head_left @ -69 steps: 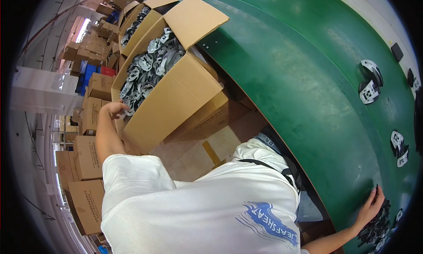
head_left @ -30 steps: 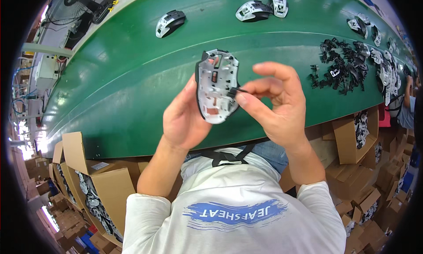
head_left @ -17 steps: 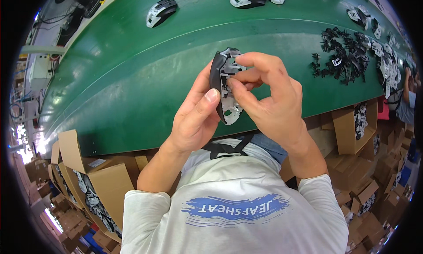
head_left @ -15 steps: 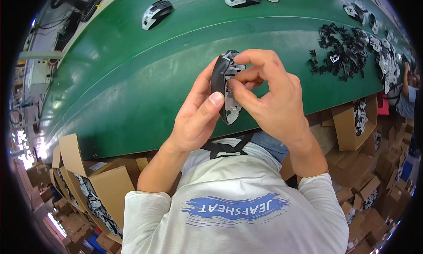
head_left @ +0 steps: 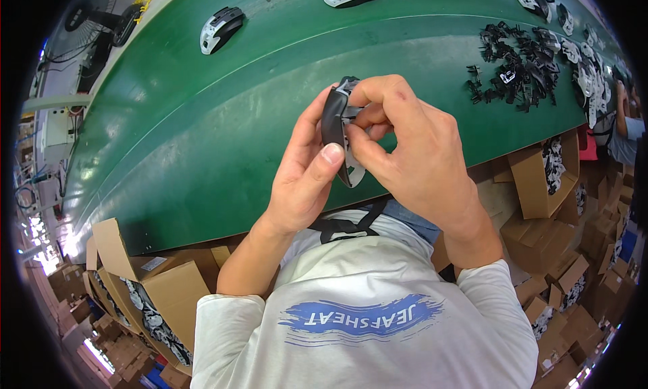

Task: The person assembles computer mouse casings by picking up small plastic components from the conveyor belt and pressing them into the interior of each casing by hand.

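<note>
A black and white mouse shell (head_left: 332,123) stands on edge above the green table, its hollow inner side facing right. My left hand (head_left: 302,169) is closed around its black outer side, thumb pressed on the near part. From the right, my right hand (head_left: 420,146) reaches the open inside with thumb and fingers pinched together. What the pinch holds is hidden by the fingers; a bit of dark plastic shows beside the fingertips.
Small black plastic parts (head_left: 523,68) lie heaped at the right of the green table (head_left: 202,152). Mouse shells (head_left: 221,30) lie along the far side, and white shell pieces (head_left: 590,85) at far right. Open cartons of parts (head_left: 177,291) stand below the near edge.
My right fingers have shifted slightly at the shell's inside, which now shows less. My left hand keeps its hold. The whole view has shifted a little.
</note>
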